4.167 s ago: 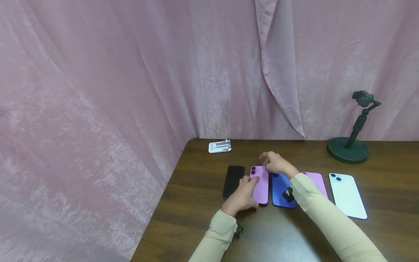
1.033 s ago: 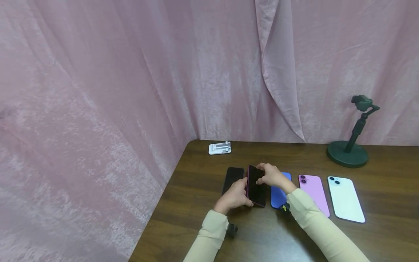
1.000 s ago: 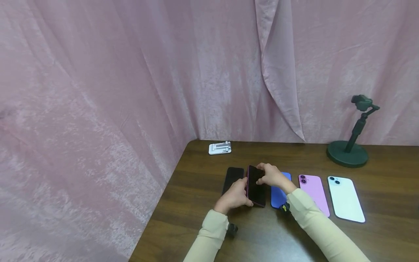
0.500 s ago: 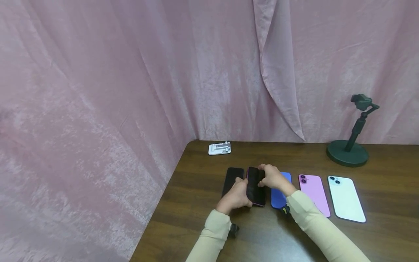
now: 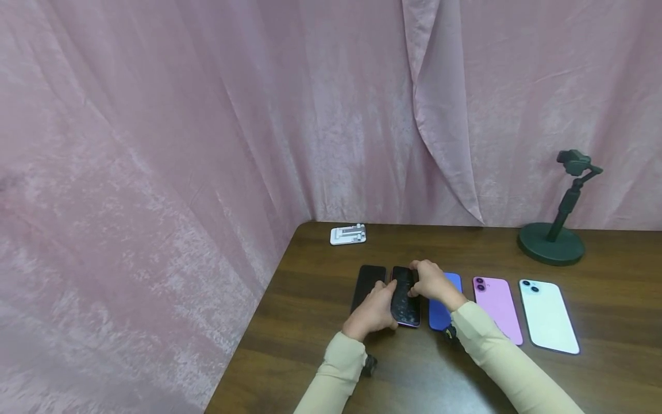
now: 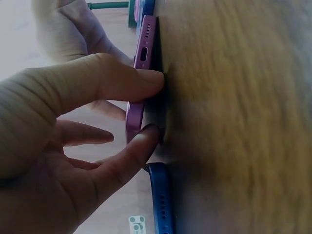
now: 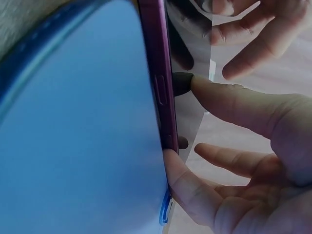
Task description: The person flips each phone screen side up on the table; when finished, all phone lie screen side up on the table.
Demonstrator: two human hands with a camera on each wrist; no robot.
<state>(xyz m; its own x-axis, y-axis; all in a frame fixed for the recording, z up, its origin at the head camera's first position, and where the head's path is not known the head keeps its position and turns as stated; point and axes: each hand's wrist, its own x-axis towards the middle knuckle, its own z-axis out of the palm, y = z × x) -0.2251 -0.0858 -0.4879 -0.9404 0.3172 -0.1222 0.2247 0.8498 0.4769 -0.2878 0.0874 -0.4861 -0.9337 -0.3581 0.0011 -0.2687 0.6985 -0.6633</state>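
Observation:
A purple-pink phone (image 5: 405, 307) has its dark screen facing up between my two hands, at or just above the wooden table. My left hand (image 5: 373, 309) holds its near left corner; the left wrist view shows thumb and a finger at the phone's bottom edge (image 6: 134, 116), by the charging port. My right hand (image 5: 433, 283) grips the far right side. In the right wrist view that thumb touches the screen and a finger lies at the purple frame (image 7: 162, 63). A black-screened phone (image 5: 366, 286) lies to the left, a blue phone (image 5: 439, 314) to the right.
Farther right lie another pink phone (image 5: 497, 305), back up, and a pale mint phone (image 5: 549, 316). A white folded stand (image 5: 347, 234) sits at the back left. A dark green stand (image 5: 551, 244) rises at the back right. A pink curtain (image 5: 310, 115) hangs behind.
Some seconds ago this pink phone lay back up; now its screen faces up. Within the last second it has come down flatter, both hands still holding it.

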